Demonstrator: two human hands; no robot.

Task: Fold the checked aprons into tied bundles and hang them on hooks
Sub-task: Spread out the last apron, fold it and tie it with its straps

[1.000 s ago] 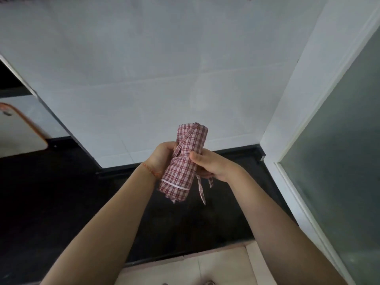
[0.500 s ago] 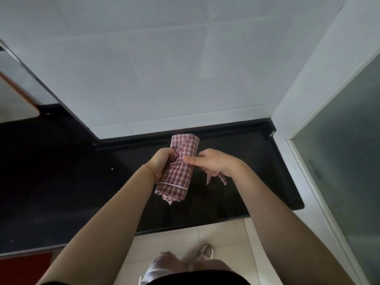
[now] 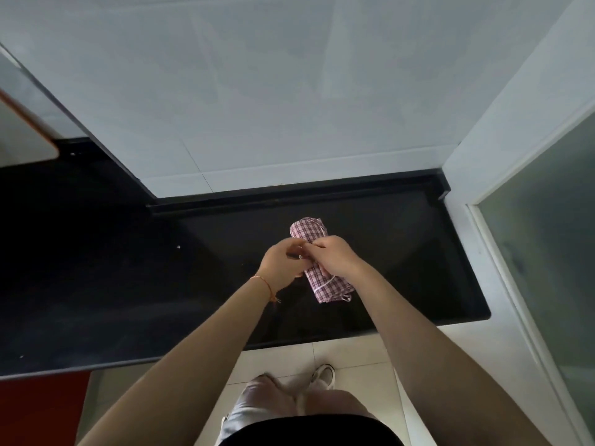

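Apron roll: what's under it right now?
Below the apron roll lies the black counter. Whether the roll rests on it or is held above it cannot be told. Both hands, left and right, cover its middle, hiding the tie there.

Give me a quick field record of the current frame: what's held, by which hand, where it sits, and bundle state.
item: checked apron bundle, rolled
left hand: fingers pinching at the bundle's middle
right hand: fingers curled over the bundle's middle
position: over the black countertop; contact with it cannot be told
tie: hidden by the hands, so tied or not cannot be told
hooks: none in view
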